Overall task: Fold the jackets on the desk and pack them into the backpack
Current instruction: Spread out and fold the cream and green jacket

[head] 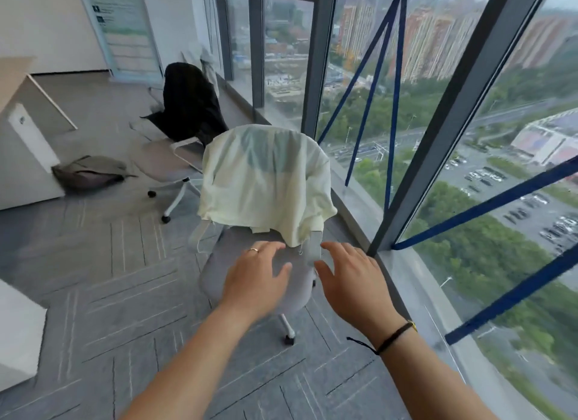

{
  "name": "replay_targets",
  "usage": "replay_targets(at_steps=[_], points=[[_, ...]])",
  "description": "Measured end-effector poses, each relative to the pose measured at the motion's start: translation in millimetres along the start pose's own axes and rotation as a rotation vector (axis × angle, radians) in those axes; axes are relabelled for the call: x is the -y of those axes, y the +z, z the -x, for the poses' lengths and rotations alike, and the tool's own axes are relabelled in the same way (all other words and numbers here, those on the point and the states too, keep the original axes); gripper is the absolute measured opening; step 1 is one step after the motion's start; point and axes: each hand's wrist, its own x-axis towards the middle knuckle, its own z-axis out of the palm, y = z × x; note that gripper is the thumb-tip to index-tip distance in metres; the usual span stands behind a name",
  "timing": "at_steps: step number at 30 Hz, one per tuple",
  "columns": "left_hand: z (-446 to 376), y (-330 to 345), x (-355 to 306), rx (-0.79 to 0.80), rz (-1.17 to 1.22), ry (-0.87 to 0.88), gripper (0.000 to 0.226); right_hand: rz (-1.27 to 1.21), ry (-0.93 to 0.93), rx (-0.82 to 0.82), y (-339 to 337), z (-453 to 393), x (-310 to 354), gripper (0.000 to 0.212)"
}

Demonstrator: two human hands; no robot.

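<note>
A pale cream jacket (266,181) drapes wrinkled over the chair (250,282) at centre frame, both hands' fingers (272,247) spread, holding nothing.

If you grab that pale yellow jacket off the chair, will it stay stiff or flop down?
Probably flop: the thin pale yellow jacket sags in soft folds over the grey office chair. It looks light, since the backrest shows through. It may slide off easily, as it is only draped there.

A jacket (266,181) is draped over the near chair (256,282) at twelve o'clock; a second jacket (190,103) hangs on the far chair (165,166) at eleven (behind it). The backpack (89,174) lies on the floor (109,263) at ten, against the worktop (25,150).
</note>
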Motion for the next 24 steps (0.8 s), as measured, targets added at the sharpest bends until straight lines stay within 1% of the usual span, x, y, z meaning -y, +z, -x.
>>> replay_targets(at_steps=[3,6,9,16,19,24], points=[[-59.7,-3.3,8.1,-0.014,0.019,-0.001,0.037,-0.005,0.004,0.045,10.8,-52.1,-2.2,0.042],[-112.5,1.8,22.0,-0.002,-0.019,-0.014,0.037,-0.013,0.011,0.085,28.0,-104.4,-11.3,0.044],[-170.6,11.8,38.1,0.014,-0.066,-0.037,0.037,-0.046,0.003,0.09,50.4,-168.1,-25.7,0.044],[-337.5,41.0,53.3,0.031,-0.179,-0.111,0.042,-0.182,-0.035,0.088,95.1,-359.1,-59.8,0.043],[-414.2,48.3,50.1,0.036,-0.203,-0.144,0.043,-0.18,-0.058,0.128,106.0,-441.4,-76.8,0.044],[-519.2,51.7,50.7,0.003,-0.254,-0.165,0.043,-0.162,-0.11,0.132,109.9,-563.0,-96.1,0.042]])
